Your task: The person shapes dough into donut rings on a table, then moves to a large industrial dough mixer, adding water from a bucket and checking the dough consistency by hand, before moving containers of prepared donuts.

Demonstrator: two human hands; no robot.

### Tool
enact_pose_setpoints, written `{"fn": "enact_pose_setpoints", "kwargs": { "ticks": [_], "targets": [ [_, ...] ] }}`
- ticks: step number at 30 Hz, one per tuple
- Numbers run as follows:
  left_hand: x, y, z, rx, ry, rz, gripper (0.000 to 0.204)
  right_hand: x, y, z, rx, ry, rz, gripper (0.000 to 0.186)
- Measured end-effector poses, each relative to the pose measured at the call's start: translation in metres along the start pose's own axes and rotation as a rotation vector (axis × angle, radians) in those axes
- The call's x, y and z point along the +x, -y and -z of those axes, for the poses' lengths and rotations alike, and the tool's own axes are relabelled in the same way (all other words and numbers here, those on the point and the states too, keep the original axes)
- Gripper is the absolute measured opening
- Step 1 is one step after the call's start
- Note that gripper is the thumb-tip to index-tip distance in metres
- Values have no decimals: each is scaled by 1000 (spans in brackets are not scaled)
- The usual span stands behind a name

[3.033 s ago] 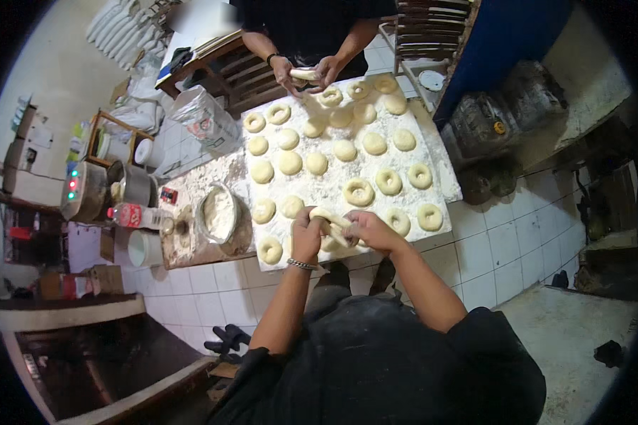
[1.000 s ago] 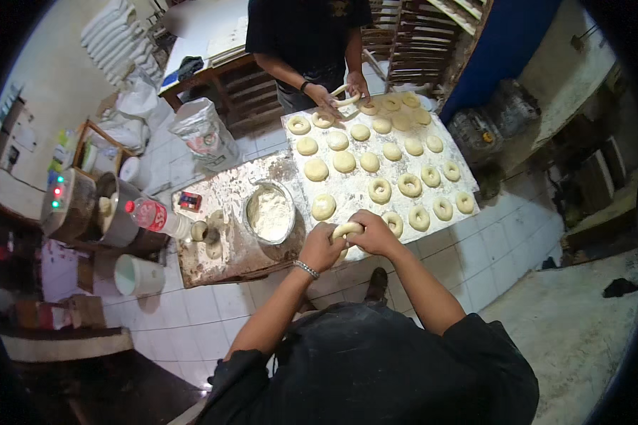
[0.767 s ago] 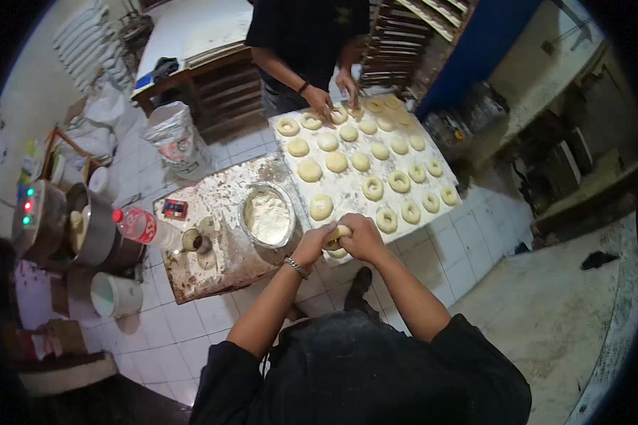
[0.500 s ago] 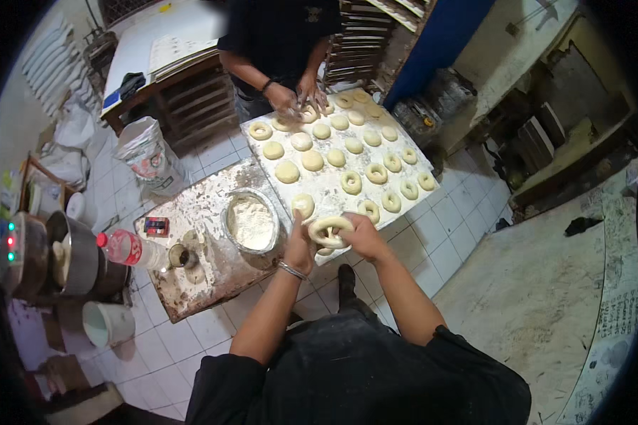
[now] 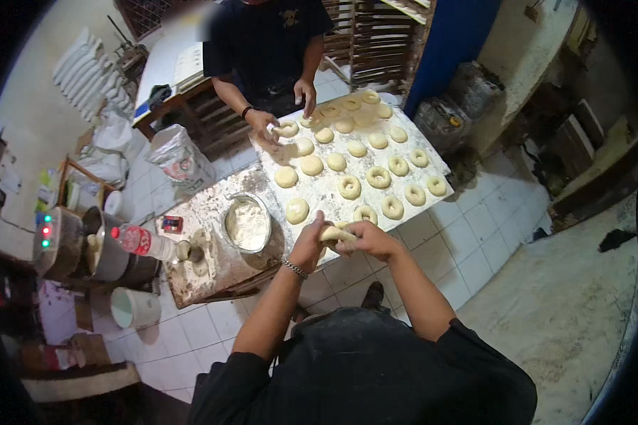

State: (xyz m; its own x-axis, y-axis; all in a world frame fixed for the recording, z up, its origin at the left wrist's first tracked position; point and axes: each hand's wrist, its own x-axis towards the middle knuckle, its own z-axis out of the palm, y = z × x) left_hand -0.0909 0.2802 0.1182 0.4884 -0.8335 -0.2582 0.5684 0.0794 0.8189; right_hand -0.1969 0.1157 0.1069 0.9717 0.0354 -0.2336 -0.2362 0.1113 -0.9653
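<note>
Between my two hands I hold a dough ring point(image 5: 337, 234), tilted nearly edge-on so its hole is hidden. My left hand point(image 5: 310, 244) grips its left side with the thumb up, and my right hand point(image 5: 371, 241) has its fingers wrapped round the right side. Just beyond is a floured white board point(image 5: 326, 197) bearing rows of dough. Several pieces are rings, such as the dough ring point(image 5: 378, 177) in the middle; others are flat rounds, like the dough round point(image 5: 297, 210) nearest my left hand.
Across the board, a co-worker's hand point(image 5: 264, 123) touches a dough ring. A bowl of flour point(image 5: 248, 224), a plastic bottle point(image 5: 145, 242) and a small red box point(image 5: 172, 224) stand on the worn table at left. A white sack point(image 5: 181, 159) and a bucket point(image 5: 135, 308) are on the floor.
The ring in my hands has turned from showing its hole to nearly edge-on. The co-worker's hands have moved apart, one going left to another ring. My view has shifted slightly.
</note>
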Motion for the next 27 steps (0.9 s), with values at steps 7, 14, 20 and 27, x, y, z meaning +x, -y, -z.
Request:
{"fn": "enact_pose_setpoints", "kwargs": {
  "ticks": [7,14,20,27],
  "targets": [
    [37,43,6,106,51,-125,50,-2,-24,60,193,-12,1,15],
    [59,20,28,-23,-200,-36,21,36,-23,63,-222,3,-221,22],
    [112,11,80,365,-349,30,20,117,-28,60,30,-521,-139,23],
    [99,2,129,970,-259,-57,49,141,-55,33,-559,-769,-299,48]
  ]
}}
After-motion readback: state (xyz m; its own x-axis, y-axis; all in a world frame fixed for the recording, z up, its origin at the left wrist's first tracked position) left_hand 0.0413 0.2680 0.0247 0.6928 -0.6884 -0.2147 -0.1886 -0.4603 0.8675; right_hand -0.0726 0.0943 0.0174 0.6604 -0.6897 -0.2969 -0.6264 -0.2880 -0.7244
